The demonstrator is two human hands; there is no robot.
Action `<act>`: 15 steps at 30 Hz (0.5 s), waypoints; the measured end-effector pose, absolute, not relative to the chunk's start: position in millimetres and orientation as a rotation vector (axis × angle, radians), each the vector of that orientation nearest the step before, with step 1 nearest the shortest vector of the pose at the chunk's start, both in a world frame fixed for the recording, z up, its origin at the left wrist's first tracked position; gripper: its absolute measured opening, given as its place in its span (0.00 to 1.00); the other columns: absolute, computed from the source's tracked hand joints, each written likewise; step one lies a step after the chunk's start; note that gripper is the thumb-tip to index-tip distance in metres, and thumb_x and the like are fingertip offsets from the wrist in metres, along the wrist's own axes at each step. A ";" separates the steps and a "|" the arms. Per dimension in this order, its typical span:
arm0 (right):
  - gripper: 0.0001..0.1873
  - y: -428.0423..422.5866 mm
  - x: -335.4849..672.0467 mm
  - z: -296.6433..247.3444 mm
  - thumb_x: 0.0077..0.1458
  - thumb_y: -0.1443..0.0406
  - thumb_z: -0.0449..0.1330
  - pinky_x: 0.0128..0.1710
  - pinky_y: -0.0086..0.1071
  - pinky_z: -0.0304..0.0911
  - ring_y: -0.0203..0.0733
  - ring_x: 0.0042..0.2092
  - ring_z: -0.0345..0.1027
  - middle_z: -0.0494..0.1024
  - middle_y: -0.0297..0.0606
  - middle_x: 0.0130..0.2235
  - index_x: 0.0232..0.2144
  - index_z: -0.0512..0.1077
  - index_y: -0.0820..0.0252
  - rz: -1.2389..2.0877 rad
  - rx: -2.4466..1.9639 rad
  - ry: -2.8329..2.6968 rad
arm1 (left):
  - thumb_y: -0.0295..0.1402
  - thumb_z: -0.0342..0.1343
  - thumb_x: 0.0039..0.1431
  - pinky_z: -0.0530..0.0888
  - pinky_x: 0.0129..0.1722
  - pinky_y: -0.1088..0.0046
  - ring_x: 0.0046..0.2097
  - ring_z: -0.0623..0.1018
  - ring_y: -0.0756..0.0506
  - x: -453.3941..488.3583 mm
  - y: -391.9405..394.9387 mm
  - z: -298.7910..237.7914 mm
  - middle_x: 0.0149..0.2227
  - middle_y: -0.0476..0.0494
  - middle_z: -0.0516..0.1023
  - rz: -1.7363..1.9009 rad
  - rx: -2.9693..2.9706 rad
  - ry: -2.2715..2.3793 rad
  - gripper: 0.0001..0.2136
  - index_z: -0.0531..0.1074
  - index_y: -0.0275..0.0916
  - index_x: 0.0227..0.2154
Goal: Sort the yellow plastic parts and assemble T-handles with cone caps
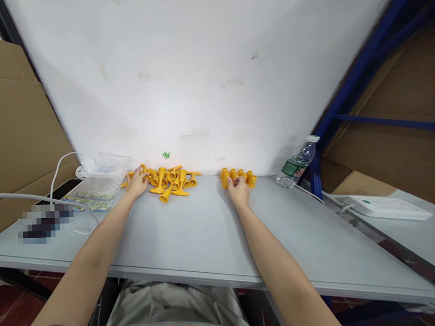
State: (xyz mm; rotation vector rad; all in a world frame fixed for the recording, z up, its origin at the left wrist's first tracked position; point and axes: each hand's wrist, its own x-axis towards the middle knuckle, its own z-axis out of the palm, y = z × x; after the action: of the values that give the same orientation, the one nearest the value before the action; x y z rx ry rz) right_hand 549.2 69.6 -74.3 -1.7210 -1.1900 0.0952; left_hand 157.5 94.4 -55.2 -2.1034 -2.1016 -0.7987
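At the left end of a loose heap of yellow plastic pieces (163, 174) is my left hand (135, 183), its fingers apart and touching the pieces there. The heap mixes bell-shaped parts with T-shaped handle parts, lying in different directions. Further right, several yellow cup-shaped pieces (252, 180) stand grouped close together near the wall. My right hand (239, 191) is at the front of this group, thumb and fingers curled round one yellow piece, which the hand mostly hides.
Clear plastic bags (93, 191) with a colourful print and a white cable (57, 173) lie at the left, beside a cardboard box (20, 127). A water bottle (299, 163) leans at the right. Beyond the grey table (191, 235) is a white power strip (386, 208).
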 end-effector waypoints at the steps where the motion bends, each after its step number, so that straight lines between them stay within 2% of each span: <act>1: 0.10 68.9 548.7 -73.7 0.54 0.57 0.55 0.50 0.48 0.53 0.45 0.36 0.65 0.72 0.40 0.30 0.30 0.61 0.57 0.097 -1.715 -1.189 | 0.31 0.45 0.60 0.52 0.65 0.47 0.66 0.60 0.37 161.5 90.9 -53.5 0.67 0.40 0.57 -0.846 -2.049 -2.086 0.17 0.74 0.42 0.47; 5: 0.10 67.7 547.2 -71.8 0.53 0.58 0.55 0.49 0.46 0.53 0.44 0.35 0.64 0.71 0.37 0.29 0.29 0.60 0.56 0.086 -1.718 -1.162 | 0.27 0.48 0.55 0.55 0.63 0.49 0.63 0.64 0.37 179.8 79.0 -49.4 0.63 0.40 0.65 -0.899 -2.042 -1.933 0.14 0.76 0.41 0.41; 8: 0.10 67.8 547.1 -71.6 0.53 0.58 0.55 0.49 0.45 0.53 0.43 0.35 0.64 0.70 0.35 0.28 0.28 0.58 0.55 0.085 -1.713 -1.151 | 0.26 0.50 0.52 0.54 0.62 0.44 0.63 0.62 0.35 188.3 76.8 -51.5 0.61 0.39 0.67 -0.808 -2.130 -1.896 0.13 0.75 0.42 0.39; 11: 0.10 68.6 547.9 -72.4 0.53 0.58 0.55 0.48 0.45 0.53 0.43 0.34 0.64 0.69 0.35 0.27 0.28 0.57 0.55 0.074 -1.691 -1.143 | 0.26 0.48 0.54 0.53 0.61 0.40 0.63 0.63 0.35 189.8 79.6 -54.0 0.59 0.37 0.70 -0.765 -2.099 -1.983 0.12 0.75 0.41 0.36; 15: 0.10 70.5 548.9 -73.8 0.53 0.58 0.54 0.48 0.45 0.54 0.43 0.34 0.65 0.69 0.35 0.27 0.27 0.57 0.55 0.044 -1.655 -1.140 | 0.27 0.47 0.58 0.55 0.60 0.44 0.60 0.67 0.36 189.5 82.3 -48.7 0.54 0.37 0.74 -0.796 -2.118 -1.948 0.10 0.74 0.41 0.34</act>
State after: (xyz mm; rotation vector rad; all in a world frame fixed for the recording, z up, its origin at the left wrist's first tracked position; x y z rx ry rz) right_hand 548.9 70.5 -73.8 -1.6551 -1.1398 0.0444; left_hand 189.5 82.3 -48.7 -2.1179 -1.9476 -0.7963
